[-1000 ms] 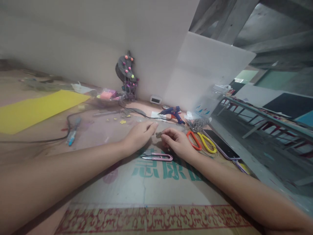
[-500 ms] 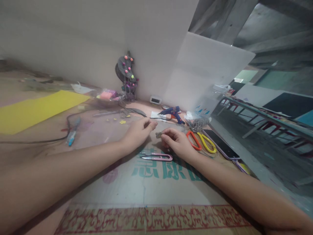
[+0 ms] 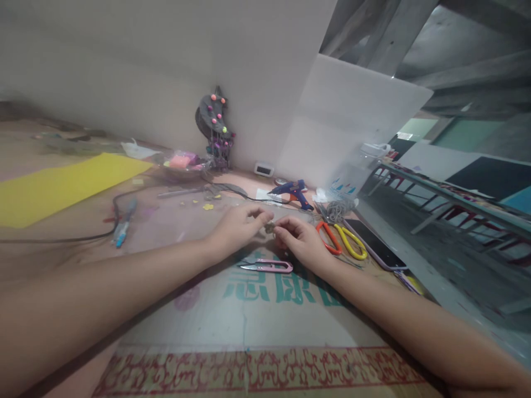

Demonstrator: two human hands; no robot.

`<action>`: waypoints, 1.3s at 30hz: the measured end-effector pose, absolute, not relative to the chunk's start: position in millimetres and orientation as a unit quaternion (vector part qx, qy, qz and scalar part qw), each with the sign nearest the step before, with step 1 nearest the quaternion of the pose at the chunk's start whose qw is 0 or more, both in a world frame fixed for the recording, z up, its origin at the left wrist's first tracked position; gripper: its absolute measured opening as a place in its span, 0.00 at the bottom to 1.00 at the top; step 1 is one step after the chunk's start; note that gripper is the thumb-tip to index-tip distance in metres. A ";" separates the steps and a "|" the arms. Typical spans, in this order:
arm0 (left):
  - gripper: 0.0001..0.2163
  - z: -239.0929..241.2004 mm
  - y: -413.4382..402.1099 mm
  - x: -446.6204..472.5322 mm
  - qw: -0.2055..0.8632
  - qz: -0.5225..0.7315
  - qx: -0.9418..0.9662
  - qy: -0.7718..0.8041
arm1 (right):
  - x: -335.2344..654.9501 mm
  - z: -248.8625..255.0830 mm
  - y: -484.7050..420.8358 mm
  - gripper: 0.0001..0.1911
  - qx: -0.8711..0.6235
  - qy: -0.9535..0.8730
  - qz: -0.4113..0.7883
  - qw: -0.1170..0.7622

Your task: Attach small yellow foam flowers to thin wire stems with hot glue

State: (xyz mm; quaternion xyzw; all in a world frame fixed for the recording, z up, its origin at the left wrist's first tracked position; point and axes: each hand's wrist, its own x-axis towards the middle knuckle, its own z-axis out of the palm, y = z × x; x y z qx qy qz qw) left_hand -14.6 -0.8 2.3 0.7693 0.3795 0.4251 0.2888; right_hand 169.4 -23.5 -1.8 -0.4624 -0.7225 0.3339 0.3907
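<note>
My right hand (image 3: pixel 301 237) pinches a small grey-brown piece (image 3: pixel 269 227) between thumb and fingertips; it is too small and blurred to name. My left hand (image 3: pixel 238 225) is closed with its thumb and fingertips at the other side of that piece, and part of the piece is hidden between the hands. Just below them on the table lie pink thread snips (image 3: pixel 269 266), blades to the left. Beside my right hand are an orange handle loop (image 3: pixel 329 237) and a yellow handle loop (image 3: pixel 350 242).
A blue glue gun (image 3: pixel 292 189) lies behind the hands, near a coil of grey cord (image 3: pixel 338 211). A phone (image 3: pixel 375 243) rests at the right edge. Left are a yellow sheet (image 3: pixel 70 188), a blue pen (image 3: pixel 124 224) and a black cable. A grey crescent ornament (image 3: pixel 211 116) leans against the wall.
My left hand has moved slightly right, bringing its fingertips to the small piece. My right hand stays in place, still pinching it.
</note>
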 end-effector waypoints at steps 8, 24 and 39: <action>0.11 5.4 -5.2 -14.6 0.290 0.415 0.771 0.386 | 170.6 -2.9 -24.4 0.09 -0.467 -0.722 0.336 0.383; 0.14 -4.9 11.0 -16.9 0.275 0.500 0.694 0.440 | 170.8 -5.3 -22.4 0.09 -0.456 -0.734 0.320 0.388; 0.17 -8.9 22.3 -21.2 0.369 0.521 0.648 0.416 | 185.3 -3.7 -0.8 0.14 -0.430 -0.581 0.363 0.588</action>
